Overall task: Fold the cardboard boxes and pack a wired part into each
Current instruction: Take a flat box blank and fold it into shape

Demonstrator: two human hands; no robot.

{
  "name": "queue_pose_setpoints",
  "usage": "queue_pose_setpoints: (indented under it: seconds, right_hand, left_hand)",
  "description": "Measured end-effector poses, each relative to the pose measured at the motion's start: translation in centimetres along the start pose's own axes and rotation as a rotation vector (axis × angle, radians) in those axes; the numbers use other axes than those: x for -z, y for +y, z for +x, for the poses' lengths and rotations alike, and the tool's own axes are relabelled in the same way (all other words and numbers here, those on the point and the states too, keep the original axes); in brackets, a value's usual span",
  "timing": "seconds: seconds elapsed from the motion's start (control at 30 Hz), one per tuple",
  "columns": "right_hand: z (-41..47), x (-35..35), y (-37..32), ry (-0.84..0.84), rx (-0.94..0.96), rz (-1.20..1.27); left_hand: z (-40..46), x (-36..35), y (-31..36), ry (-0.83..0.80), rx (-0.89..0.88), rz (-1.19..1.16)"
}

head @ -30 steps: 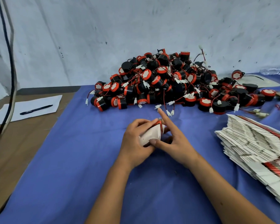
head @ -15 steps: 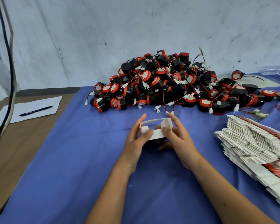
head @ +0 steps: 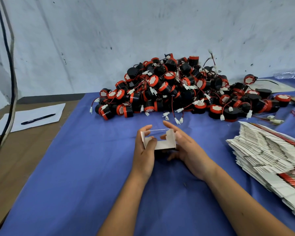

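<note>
Left hand (head: 144, 150) & right hand (head: 186, 147) grip the half-opened box (head: 162, 142) mid-cloth w/ fingers curled round its ends; best to square walls before tucking flaps.

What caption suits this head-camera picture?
Both hands hold an opened cardboard box before a heap of wired parts.

No legible text anywhere.

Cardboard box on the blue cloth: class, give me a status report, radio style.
Left hand and right hand both grip the cardboard box. Box opened up, top flaps unfolded, no part inside. Wired parts pile beyond, nothing blocking.
</note>
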State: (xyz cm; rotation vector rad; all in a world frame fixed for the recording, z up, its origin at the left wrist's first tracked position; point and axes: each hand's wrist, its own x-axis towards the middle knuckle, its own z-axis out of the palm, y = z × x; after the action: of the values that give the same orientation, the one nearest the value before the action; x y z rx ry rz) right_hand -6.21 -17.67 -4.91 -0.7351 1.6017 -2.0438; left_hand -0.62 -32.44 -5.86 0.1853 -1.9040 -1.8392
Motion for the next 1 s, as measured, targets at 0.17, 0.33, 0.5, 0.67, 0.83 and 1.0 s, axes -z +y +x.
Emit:
queue_pose_setpoints:
  seconds: [0.17,0.33,0.5,0.67,0.83,1.0]
  right_hand:
    - [0.1,-0.3,0.5,0.121,0.039,-0.042]
    - [0.2,0.0,0.4,0.22,0.044,0.039]
    - [0.0,-0.7,0.0,0.22,0.062,-0.016]
    - [-0.2,-1.0,0.3,0.214,0.091,-0.079]
    - [0.0,-1.1,1.1,0.267,0.142,-0.312]
    - [0.1,-1.1,1.7,0.316,0.204,-0.61]
  left_hand:
    - [-0.2,0.0,0.1,-0.034,-0.007,0.001]
    - [-1.1,-0.6,0.4,-0.168,-0.113,0.117]
    - [-1.5,-0.9,1.2,-0.218,-0.04,-0.049]
    - [-1.6,-1.1,1.3,-0.238,-0.075,-0.048]
    - [-1.3,-1.2,1.1,-0.131,-0.077,0.021]
    - [-0.9,-1.1,0.4,-0.029,-0.13,0.11]
